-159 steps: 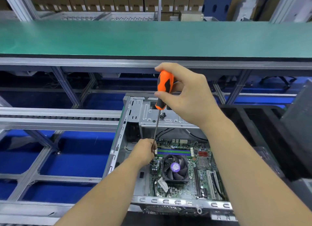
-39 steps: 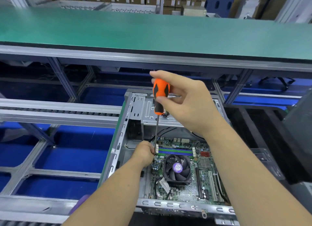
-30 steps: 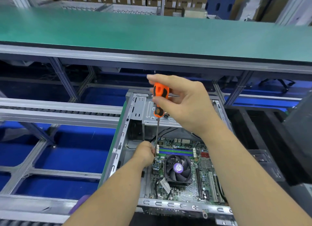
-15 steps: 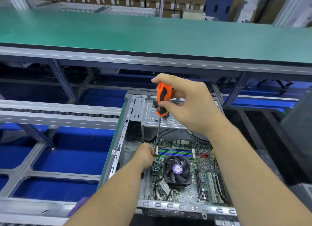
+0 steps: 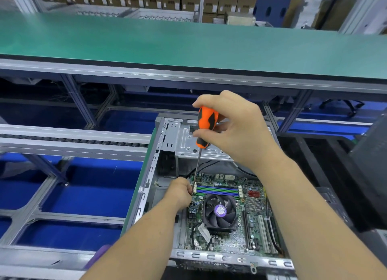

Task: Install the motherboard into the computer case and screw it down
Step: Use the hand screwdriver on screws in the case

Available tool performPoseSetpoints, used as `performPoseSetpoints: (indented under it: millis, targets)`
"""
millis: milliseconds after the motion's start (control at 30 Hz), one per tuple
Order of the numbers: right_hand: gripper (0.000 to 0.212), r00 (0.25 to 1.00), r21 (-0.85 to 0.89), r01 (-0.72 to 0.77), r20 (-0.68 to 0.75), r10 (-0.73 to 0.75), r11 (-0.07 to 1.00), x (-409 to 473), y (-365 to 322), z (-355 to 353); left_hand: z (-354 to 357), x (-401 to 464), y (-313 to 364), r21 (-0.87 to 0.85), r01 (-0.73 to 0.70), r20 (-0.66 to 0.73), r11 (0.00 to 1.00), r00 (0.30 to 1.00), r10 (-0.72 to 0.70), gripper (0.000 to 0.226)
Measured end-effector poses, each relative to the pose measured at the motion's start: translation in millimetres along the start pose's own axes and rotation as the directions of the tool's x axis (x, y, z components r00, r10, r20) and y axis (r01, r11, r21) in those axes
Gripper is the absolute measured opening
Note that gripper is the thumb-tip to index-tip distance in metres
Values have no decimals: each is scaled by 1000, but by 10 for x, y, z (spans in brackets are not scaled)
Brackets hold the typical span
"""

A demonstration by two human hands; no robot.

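Orange-and-black screwdriver handle (image 5: 206, 123), green motherboard (image 5: 226, 235), blue-and-green memory slots (image 5: 217, 190), teal bench top (image 5: 188, 43)

Matt bare-metal computer case (image 5: 167, 137); glossy orange-black plastic screwdriver (image 5: 206, 122) handle.

Green motherboard (image 5: 228, 237) flat inside open case (image 5: 167, 137), seemingly seated

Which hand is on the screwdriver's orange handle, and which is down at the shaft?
The right hand grips the orange handle above the case; the left hand holds the shaft low, beside the RAM slots.
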State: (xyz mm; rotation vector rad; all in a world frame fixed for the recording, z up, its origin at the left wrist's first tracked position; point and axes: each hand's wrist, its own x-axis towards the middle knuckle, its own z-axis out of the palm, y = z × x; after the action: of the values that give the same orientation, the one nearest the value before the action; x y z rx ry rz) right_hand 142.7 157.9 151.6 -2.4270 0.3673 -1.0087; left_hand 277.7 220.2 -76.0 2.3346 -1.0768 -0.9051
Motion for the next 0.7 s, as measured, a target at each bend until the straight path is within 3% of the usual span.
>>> performPoseSetpoints:
  millis: [67, 167, 333, 467, 700]
  targets:
    - [46, 998, 67, 4, 66, -8, 998, -8, -46, 12, -9, 0, -5, -7, 10, 4, 1000, 1000, -10, 35]
    - [49, 982, 230, -43, 188, -1, 972, -13, -97, 7, -52, -23, -22, 30, -25, 14, 999, 1000, 24, 16]
    - [40, 998, 71, -4, 66, -1, 997, -14, -90, 1, -19, -19, -3, 28, -15, 1, 1000, 1000, 15, 42]
    - [39, 1000, 58, -11, 25, 9, 998, -46, -49, -43, -24, 1, -22, 36, -33, -5, 999, 999, 33, 41]
    - [43, 990, 122, -18, 143, 1, 992, 10, -140, -27, -13, 22, -41, 39, -24, -7, 999, 1000, 24, 39]
